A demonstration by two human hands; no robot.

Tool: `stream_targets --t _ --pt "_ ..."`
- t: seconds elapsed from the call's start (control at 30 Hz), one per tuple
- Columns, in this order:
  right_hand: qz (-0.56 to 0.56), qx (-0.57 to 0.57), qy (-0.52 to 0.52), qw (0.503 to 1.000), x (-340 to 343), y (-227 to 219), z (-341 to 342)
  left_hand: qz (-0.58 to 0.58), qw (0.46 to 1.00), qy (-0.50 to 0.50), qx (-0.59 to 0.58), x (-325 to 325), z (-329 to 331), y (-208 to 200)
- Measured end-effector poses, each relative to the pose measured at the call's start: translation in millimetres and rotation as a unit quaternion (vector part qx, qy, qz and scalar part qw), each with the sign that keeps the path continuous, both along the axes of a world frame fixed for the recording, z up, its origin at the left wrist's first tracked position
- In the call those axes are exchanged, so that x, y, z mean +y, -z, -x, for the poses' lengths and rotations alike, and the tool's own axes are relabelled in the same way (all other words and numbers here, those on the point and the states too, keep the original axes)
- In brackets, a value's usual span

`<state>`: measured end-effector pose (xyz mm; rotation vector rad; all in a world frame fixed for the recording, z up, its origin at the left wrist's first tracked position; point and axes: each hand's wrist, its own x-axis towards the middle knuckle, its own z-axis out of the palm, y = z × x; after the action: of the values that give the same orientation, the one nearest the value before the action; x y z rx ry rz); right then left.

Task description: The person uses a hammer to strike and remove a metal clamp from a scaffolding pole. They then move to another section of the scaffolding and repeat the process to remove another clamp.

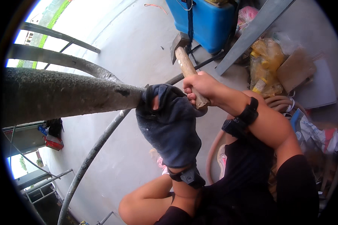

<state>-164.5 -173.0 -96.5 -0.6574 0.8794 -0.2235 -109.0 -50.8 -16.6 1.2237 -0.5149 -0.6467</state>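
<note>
A dark blue-grey cloth cover [169, 131] wraps my left hand [156, 103], and a patch of skin shows through an opening in it. That hand is up against the end of a thick, crusted grey pipe [75, 93]. Its fingers are hidden by the cloth, so what they grip cannot be made out. My right hand [201, 88], bare, is closed round the worn wooden handle of a hatchet [186, 62]. The hatchet's dark metal head points away from me, above and beyond the pipe end. Straps with small black boxes sit on both forearms.
A blue tank [206, 24] stands at the far side beside a slanted metal bar [255, 35]. Yellowish plastic bags [266, 63], cardboard [296, 71] and a coiled hose [279, 102] lie to the right. A bent metal tube [90, 157] runs down the left, near a red box [53, 142].
</note>
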Motion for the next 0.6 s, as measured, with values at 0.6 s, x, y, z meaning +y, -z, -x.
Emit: stream_targets --t 0.6 --pt "0.083 0.14 -0.066 0.984 2.3 44.1 35.4 0.057 0.991 -0.111 0.047 -5.2 4.1 43.6"
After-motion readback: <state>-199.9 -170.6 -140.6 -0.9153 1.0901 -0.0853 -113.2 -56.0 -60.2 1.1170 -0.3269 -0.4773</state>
